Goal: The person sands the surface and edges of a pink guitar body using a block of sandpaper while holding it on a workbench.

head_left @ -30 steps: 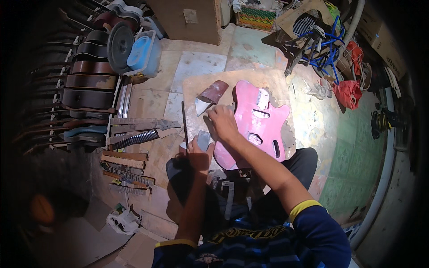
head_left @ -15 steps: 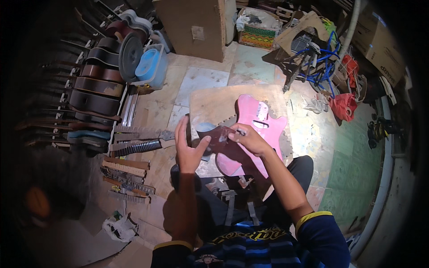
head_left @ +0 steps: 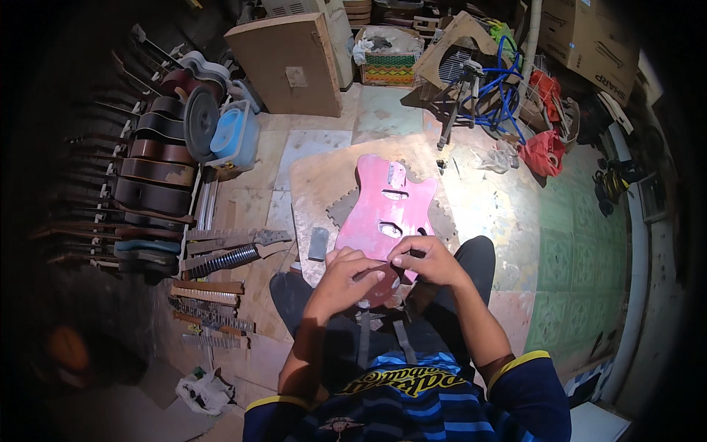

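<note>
Blue tub (head_left: pixel 226 134) inside translucent bin (head_left: pixel 249 141)

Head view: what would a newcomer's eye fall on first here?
Probably the bright pink guitar body, lying on a board at the centre. At its near end, the left hand and right hand hold a reddish-brown sheet. Next come the stacked guitars at left and a red bag at upper right.
</note>
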`<state>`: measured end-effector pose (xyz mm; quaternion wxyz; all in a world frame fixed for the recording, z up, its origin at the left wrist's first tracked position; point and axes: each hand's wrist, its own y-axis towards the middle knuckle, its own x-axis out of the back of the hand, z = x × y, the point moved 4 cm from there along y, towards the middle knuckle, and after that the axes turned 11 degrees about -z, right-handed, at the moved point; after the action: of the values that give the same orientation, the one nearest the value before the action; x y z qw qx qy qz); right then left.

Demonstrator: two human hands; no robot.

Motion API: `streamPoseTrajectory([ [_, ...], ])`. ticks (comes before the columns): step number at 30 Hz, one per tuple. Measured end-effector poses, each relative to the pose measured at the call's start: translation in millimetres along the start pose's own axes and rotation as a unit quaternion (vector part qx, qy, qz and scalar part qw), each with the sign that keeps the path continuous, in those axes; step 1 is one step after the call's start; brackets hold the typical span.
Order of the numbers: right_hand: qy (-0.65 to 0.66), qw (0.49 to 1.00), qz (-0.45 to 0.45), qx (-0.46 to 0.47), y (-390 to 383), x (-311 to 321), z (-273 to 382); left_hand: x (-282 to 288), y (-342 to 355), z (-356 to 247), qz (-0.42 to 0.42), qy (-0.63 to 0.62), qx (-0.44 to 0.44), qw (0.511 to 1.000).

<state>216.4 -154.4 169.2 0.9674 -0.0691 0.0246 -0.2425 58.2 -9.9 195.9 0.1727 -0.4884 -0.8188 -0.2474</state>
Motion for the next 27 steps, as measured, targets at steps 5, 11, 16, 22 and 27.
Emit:
streamPoseTrajectory([
  [5,-0.091,0.995,-0.041,0.012,-28.1,-7.9,-2.8,-21.8,-22.2,-2.1,-0.009,0.002,0.024,1.000],
  [11,-0.238,0.970,-0.044,0.010,-42.0,-17.6,-15.4,-41.0,-40.0,-5.2,-0.033,0.076,-0.042,0.996],
  [16,-0.155,0.976,-0.083,-0.125,-48.2,-17.6,-81.4,-64.9,-63.9,-0.9,-0.077,0.155,-0.123,0.977],
  [22,-0.075,0.979,-0.092,-0.165,-56.6,-24.9,-103.6,-70.2,-70.3,9.5,-0.095,0.163,-0.091,0.978],
  [27,-0.026,0.965,-0.138,-0.224,-47.8,-33.5,-87.7,-66.7,-67.8,22.1,-0.134,0.139,-0.104,0.976],
])
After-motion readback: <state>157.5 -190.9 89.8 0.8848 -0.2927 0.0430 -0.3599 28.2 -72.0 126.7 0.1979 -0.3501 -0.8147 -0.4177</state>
